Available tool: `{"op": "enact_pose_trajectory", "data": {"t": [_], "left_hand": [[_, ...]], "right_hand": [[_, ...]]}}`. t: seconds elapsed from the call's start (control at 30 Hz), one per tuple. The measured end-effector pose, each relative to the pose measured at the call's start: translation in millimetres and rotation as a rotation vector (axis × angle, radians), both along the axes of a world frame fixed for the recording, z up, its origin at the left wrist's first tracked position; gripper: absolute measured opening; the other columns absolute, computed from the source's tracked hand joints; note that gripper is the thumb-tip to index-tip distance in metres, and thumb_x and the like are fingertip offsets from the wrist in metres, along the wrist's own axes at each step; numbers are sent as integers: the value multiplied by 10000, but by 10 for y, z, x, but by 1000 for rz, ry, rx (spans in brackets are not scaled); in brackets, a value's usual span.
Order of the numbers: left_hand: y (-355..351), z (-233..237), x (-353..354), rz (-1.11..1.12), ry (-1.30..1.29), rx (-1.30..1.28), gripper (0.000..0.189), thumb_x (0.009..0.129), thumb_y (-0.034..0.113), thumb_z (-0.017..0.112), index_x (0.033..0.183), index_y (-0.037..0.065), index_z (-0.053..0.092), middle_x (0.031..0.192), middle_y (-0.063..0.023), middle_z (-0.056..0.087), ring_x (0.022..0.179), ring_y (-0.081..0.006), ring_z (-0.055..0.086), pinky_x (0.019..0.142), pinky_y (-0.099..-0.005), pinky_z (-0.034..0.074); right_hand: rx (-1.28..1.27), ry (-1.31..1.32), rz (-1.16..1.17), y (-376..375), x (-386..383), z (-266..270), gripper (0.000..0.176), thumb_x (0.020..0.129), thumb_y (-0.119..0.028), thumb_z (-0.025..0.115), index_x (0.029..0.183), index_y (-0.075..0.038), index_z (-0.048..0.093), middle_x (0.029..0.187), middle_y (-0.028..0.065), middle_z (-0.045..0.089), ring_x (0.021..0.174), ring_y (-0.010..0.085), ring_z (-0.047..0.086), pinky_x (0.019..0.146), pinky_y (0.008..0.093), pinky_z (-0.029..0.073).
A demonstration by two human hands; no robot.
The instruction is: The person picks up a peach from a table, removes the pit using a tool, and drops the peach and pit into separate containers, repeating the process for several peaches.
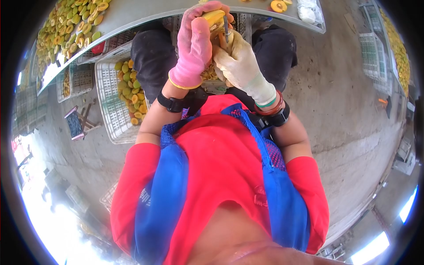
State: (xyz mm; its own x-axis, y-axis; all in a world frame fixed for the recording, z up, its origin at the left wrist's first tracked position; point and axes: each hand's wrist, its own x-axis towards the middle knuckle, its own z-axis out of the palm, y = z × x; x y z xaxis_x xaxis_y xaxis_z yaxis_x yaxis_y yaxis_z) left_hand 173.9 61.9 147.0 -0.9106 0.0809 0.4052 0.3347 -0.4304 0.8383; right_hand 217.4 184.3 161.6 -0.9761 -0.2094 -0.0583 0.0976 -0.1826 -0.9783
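My left hand [194,48], in a pink glove, is closed around a piece of yellow fruit [213,18] in front of my knees. My right hand [238,59] wears a whitish, yellow-stained glove. It grips a small metal-bladed tool [226,31], whose blade stands upright against the right side of the fruit. The tool's exact kind is hard to make out. Both hands are close together, just short of the metal table's edge. Fruit pieces partly show below the hands, between my legs.
Ahead is a metal table [145,9] with a heap of cut green-yellow fruit [73,26] at left. Orange fruit halves [278,5] and a white plastic bag [309,12] lie at right. A white crate [110,97] of fruit stands left, near a folding stool [81,121].
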Motion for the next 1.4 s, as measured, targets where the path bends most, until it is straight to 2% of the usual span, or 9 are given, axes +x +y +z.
{"op": "enact_pose_trajectory", "data": {"t": [0.13, 0.23, 0.4, 0.53, 0.57, 0.77, 0.97, 1.17, 1.4], "left_hand": [[29, 15, 33, 47, -13, 28, 709, 934, 632, 552, 1259, 3, 512, 1167, -187, 628, 992, -270, 647, 883, -389, 550], [20, 34, 18, 59, -12, -13, 734, 931, 658, 529, 1229, -13, 532, 1128, -179, 646, 976, -264, 655, 859, -375, 550], [63, 63, 35, 48, 28, -107, 793, 915, 714, 488, 1185, -28, 566, 1081, -164, 669, 957, -229, 665, 833, -344, 541], [15, 78, 34, -33, -54, -114, 887, 856, 782, 498, 1148, -49, 606, 1068, -169, 676, 914, -213, 675, 769, -328, 562], [6, 148, 46, -43, -56, -145, 920, 833, 802, 503, 1141, -57, 614, 1050, -167, 679, 882, -216, 678, 743, -325, 568], [-102, -9, 19, -171, -58, -137, 865, 895, 756, 468, 1149, -58, 608, 1033, -163, 682, 865, -218, 676, 773, -338, 562], [-198, 14, 53, -310, -73, -210, 755, 978, 653, 441, 1145, -66, 600, 1035, -166, 680, 869, -221, 669, 778, -344, 556], [-301, -81, -4, -387, -66, -357, 727, 990, 628, 449, 1167, -63, 587, 1030, -160, 680, 862, -205, 664, 793, -332, 552], [-313, -63, -46, -105, -499, 50, 754, 996, 666, 367, 1171, -34, 585, 1050, -183, 691, 892, -266, 699, 796, -376, 583]], "right_hand": [[73, -40, 44, 29, -1, 30, 170, 924, -45, 557, 1087, -36, 509, 733, 19, 564, 493, 85, 509, 439, 249, 405], [365, 473, -67, -7, -41, -115, 174, 919, -34, 557, 1085, -39, 505, 718, 10, 552, 486, 88, 499, 438, 246, 393], [-13, 16, 53, -29, 64, -36, 108, 926, -44, 554, 1025, -51, 512, 680, 11, 526, 455, 76, 468, 408, 239, 353], [-313, -370, 490, 259, -7, 165, 76, 952, -103, 538, 910, -50, 503, 650, 33, 534, 453, 127, 510, 385, 284, 388], [-336, -382, 498, 259, 16, 169, 77, 954, -109, 534, 906, -70, 488, 611, 14, 495, 403, 83, 450, 333, 248, 316], [16, -277, 368, 152, 83, 269, 103, 935, -137, 576, 928, -63, 504, 617, 0, 473, 414, 76, 431, 362, 239, 332], [-322, -522, 630, 305, 44, 83, 218, 949, -230, 635, 952, -76, 481, 630, -25, 428, 412, 67, 361, 364, 226, 276], [-161, -481, 657, 281, 61, 41, 259, 939, -266, 658, 961, -74, 485, 632, -22, 423, 424, 66, 352, 367, 222, 274], [-201, -448, 557, 176, 60, -191, 258, 945, -251, 646, 976, -44, 494, 629, -8, 455, 418, 76, 400, 374, 228, 312]]}}
